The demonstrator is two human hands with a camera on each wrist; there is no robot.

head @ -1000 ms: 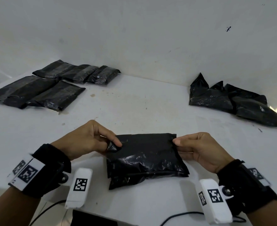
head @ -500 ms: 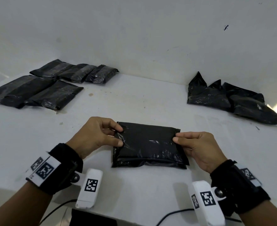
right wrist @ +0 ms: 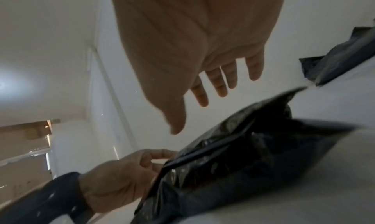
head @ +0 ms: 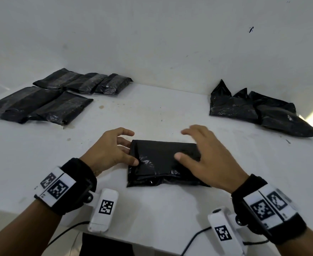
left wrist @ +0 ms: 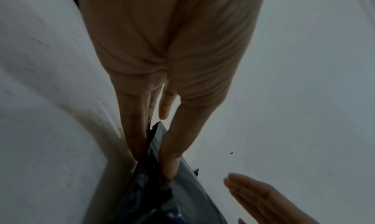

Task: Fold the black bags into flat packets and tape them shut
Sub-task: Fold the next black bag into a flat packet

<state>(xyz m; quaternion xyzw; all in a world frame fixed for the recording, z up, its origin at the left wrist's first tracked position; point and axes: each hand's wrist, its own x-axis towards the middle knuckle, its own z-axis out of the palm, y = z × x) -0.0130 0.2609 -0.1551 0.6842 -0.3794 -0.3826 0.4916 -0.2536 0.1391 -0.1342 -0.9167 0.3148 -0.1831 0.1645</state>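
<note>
While the folded black bag [head: 163, 161] lies flat on the white table [head: 152, 111] at centre, the left hand [head: 109, 150] pinches its 9 o'clock edge, thumb on top and fingers beneath. The right hand [head: 207, 157] hovers over the 3 o'clock end, grip slack, fingers spread and holding nothing. Taped packets [head: 41, 102] lie at 10 o'clock; unfolded bags [head: 259, 111] are heaped at 2 o'clock.

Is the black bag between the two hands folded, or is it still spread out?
Folded. The black bag lies as a compact rectangle with layered edges along its near side; the left hand pinches its left end.
</note>
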